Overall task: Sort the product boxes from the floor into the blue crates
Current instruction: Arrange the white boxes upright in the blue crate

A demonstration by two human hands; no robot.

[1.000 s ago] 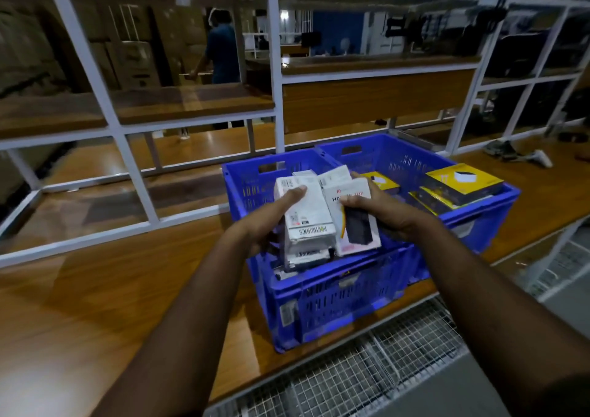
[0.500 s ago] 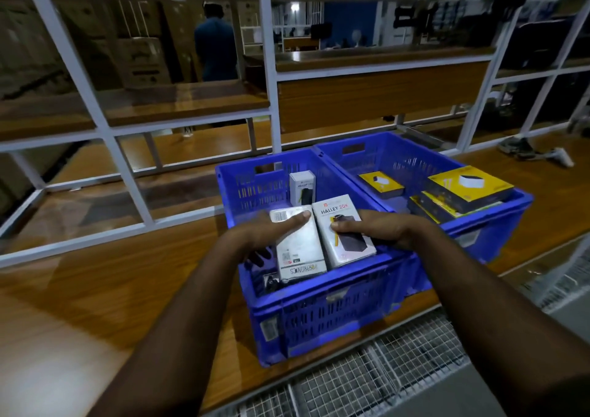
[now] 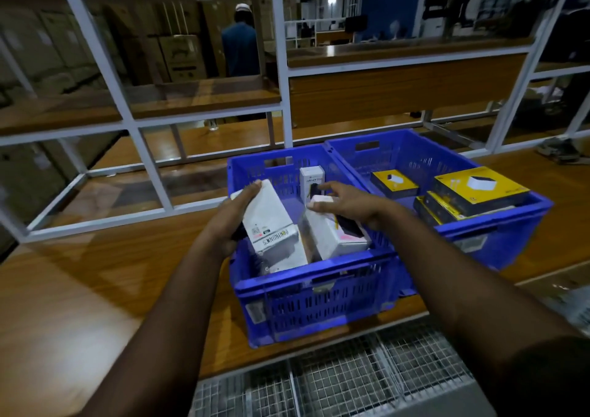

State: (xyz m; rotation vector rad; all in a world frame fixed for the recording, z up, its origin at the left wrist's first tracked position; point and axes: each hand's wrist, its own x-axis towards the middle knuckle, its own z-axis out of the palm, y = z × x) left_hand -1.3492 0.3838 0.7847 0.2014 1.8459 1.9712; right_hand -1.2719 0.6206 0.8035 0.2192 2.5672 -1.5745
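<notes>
Two blue crates stand side by side on a wooden shelf. In the left crate my left hand holds a white Portronics box by its left side, tilted up on end. Beside it a white and pink Halley box lies slanted, and my right hand rests on its upper end with fingers spread. Another white Halley box stands upright against the crate's back wall. The right crate holds yellow and black boxes.
The wooden shelf stretches left of the crates. White metal rack posts rise right behind them. A wire mesh shelf lies below the front edge. A person stands far back behind the rack.
Both hands have lowered the white boxes into the left crate. The Portronics box has tipped up on end, and my right hand has loosened from the Halley box, fingers now spread.
</notes>
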